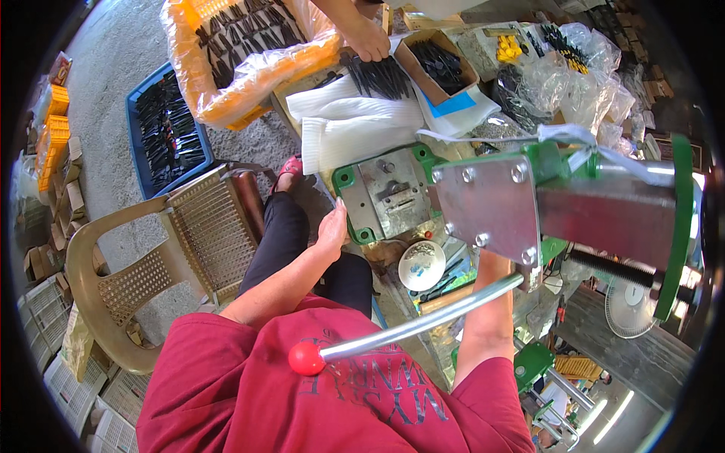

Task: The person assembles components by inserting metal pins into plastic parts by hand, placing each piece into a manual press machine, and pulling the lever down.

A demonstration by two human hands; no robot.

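A hand press stands on the table, its green base [344, 178] carrying a metal plate with a small slotted die [400, 199] in the middle. My left hand [332, 226] rests against the near left edge of this base, fingers stretched along it; I see nothing held. My right forearm [483, 325] reaches up behind the press head [487, 200], which hides the right hand. The press's steel lever [423, 313], tipped with a red ball [306, 358], slants across in front of my red shirt.
Another person's hand [368, 40] touches a pile of black parts [377, 75] near an open carton [408, 64]. White foam sheets [362, 136] and a white bowl [421, 266] flank the press. A blue crate [136, 98], an orange crate [245, 121] and a plastic chair [91, 249] stand left.
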